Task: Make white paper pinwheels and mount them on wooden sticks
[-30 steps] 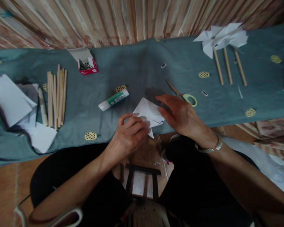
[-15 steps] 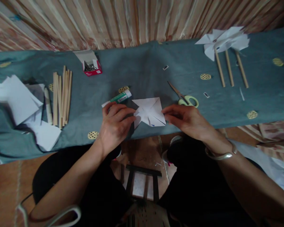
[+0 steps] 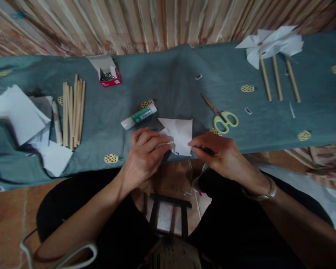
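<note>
A white paper pinwheel (image 3: 183, 129), with slits cut toward its middle and a small blue mark near its lower edge, is at the front edge of the table. My left hand (image 3: 147, 153) pinches its left side, the fingertips pressing folded paper near the centre. My right hand (image 3: 220, 151) grips the lower right edge between thumb and forefinger. Just beyond my left hand lies a green and white glue stick (image 3: 139, 116). Scissors with light green handles (image 3: 222, 117) rest beyond my right hand, blades pointing away.
On the left are a stack of white paper (image 3: 26, 116) and several wooden sticks (image 3: 73, 114). An open red box (image 3: 111, 77) of small metal pieces stands behind. Finished paper pinwheels on sticks (image 3: 273, 46) lie at the back right. A dark stool (image 3: 170, 201) is below.
Both hands have come nearer to me with the paper. My left hand has moved right, over the paper toward its centre, and my right hand has shifted down along the right edge.
</note>
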The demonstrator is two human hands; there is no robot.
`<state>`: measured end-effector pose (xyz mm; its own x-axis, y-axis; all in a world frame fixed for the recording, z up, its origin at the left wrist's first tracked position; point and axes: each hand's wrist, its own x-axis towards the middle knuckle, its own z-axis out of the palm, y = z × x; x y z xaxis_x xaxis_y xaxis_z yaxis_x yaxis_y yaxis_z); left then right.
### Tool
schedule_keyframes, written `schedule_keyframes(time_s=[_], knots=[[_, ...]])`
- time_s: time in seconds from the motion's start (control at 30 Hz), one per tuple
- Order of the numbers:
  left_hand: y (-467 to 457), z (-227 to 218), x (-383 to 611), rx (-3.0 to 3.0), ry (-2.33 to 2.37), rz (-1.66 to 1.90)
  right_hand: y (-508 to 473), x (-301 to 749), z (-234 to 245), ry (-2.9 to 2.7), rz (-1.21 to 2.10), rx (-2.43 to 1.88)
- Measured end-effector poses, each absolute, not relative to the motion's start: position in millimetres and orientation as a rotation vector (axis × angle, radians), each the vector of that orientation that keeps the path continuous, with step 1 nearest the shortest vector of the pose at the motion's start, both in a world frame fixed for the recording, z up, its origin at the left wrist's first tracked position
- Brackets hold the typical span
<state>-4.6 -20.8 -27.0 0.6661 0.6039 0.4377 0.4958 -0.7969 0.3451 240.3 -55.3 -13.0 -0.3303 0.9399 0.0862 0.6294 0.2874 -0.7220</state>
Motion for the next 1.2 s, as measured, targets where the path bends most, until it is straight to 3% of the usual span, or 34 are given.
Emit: schedule_keyframes(time_s=[0.43,0.83,1.2], knots=[[-29,-27,-1,2.656,0.862,0.731,-65,234,-11,-2.189,0.459,-1.354],[-28,-27,1,2.652,0.854,0.656,-42,228,-17,-1.986,0.702,-1.477],[-28,-29,1,2.673,0.85,0.65,-32,224,-29,-1.927,0.687,-1.532]])
